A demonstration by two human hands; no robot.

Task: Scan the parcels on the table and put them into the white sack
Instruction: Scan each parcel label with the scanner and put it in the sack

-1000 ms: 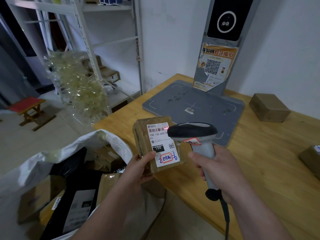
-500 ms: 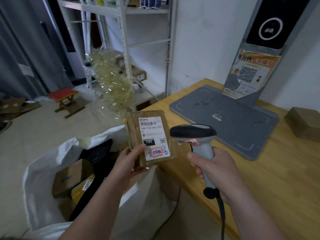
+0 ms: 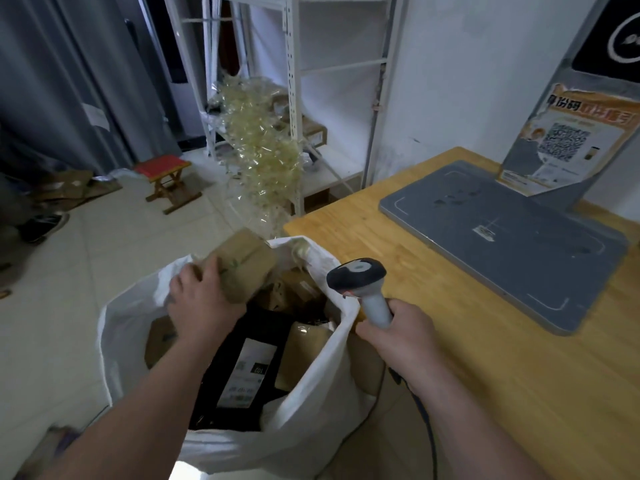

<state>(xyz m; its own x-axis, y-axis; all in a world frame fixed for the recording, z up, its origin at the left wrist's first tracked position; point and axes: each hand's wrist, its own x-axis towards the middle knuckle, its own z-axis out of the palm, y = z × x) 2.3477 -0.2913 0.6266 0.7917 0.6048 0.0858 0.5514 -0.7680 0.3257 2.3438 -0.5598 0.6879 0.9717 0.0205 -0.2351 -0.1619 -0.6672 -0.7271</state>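
My left hand point(image 3: 201, 303) grips a small brown cardboard parcel point(image 3: 242, 263), tilted with its label turned away, right over the open mouth of the white sack point(image 3: 311, 393). Inside the sack lie several parcels, among them a black bag with a white label point(image 3: 247, 372) and brown boxes. My right hand point(image 3: 401, 336) holds the handheld barcode scanner point(image 3: 360, 282) by its grey handle, at the sack's right rim and beside the wooden table point(image 3: 485, 358). The scanner's black head points away from me.
A grey scanning pad point(image 3: 512, 237) lies on the table, with an upright kiosk and a QR poster point(image 3: 568, 140) behind it. A white metal shelf point(image 3: 294, 98) draped with clear plastic wrap stands beyond the sack. A small red stool point(image 3: 166, 178) sits on the tiled floor.
My left hand carried the parcel away from the scanner, leftward and down over the sack, turning its label out of sight. The view swung left toward the sack. The scanner hand stayed near the table edge.
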